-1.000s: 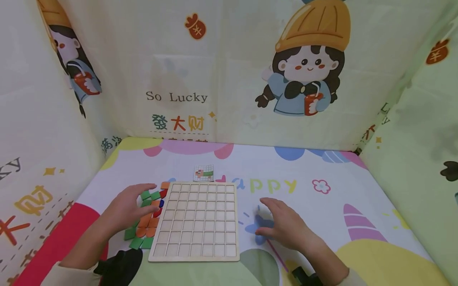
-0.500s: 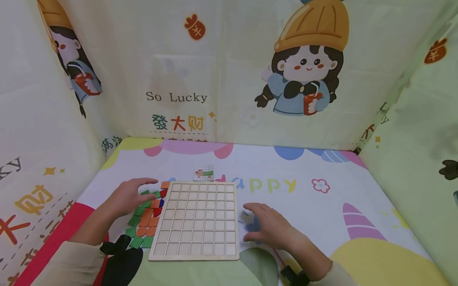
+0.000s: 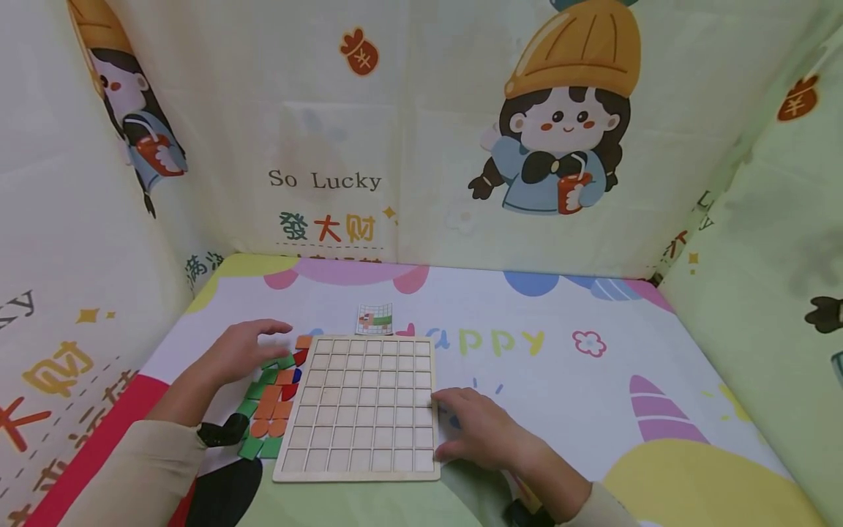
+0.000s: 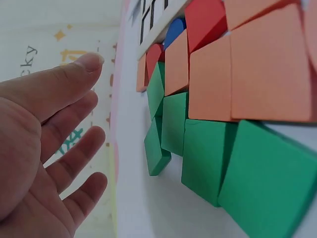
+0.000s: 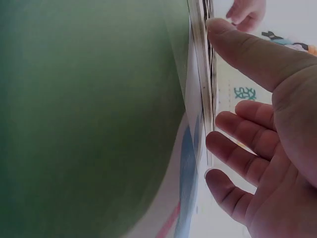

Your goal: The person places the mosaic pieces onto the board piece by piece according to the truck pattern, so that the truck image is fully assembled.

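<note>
A wooden board (image 3: 365,416) divided into a square grid lies flat, its cells bare. Along its left side are several flat blocks: green ones (image 3: 271,447), orange ones (image 3: 268,404), a few red ones (image 3: 289,391) and a blue one (image 3: 297,375). Over the far end of these blocks is my left hand (image 3: 238,356), fingers extended and holding nothing; the left wrist view shows the palm beside green blocks (image 4: 208,158). At the board's right edge is my right hand (image 3: 479,430), fingers spread, its fingertips at the rim; whether they touch cannot be told.
A small picture card (image 3: 375,320) with a gridded coloured drawing lies just beyond the board. The patterned tablecloth (image 3: 546,388) spreads to the right. Printed fabric walls (image 3: 421,146) enclose the table at the back and both sides.
My right hand has moved left, from apart from the board up to its right edge. My left hand has shifted slightly farther away over the blocks. The board stays put.
</note>
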Available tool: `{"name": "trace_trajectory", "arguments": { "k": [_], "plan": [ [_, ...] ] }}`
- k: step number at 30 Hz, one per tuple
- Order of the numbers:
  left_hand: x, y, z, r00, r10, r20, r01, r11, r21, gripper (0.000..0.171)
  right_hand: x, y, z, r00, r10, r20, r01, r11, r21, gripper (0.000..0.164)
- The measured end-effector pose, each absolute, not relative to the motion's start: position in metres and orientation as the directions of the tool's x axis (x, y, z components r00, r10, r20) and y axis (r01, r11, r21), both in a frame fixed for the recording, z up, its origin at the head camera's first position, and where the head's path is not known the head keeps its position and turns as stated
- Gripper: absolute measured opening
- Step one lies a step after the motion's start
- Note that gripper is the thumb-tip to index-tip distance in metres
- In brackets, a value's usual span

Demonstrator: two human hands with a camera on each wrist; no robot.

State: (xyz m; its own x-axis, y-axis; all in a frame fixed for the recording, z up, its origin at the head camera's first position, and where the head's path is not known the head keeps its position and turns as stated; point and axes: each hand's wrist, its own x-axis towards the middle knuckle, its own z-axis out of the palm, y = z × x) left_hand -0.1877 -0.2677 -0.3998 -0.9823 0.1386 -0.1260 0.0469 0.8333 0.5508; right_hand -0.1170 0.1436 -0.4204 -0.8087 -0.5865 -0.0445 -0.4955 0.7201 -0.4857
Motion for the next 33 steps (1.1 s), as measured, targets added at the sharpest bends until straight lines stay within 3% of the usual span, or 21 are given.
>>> {"name": "trace_trajectory", "arguments": {
  "k": [13, 33],
  "plan": [
    [-0.205, -0.268, -0.407, -0.971, 0.133, -0.197, -0.007, 0.812, 0.583, 0.056, -0.117, 0.139, -0.419, -0.79, -0.612, -0.025, -0.531, 0.705, -0.471, 0.073],
    [-0.217, -0.26, -0.421, -0.968, 0.159, -0.193, 0.022, 0.823, 0.568, 0.039, -0.118, 0.139, -0.42, -0.787, -0.616, -0.047, -0.527, 0.71, -0.467, 0.074]
  ]
}}
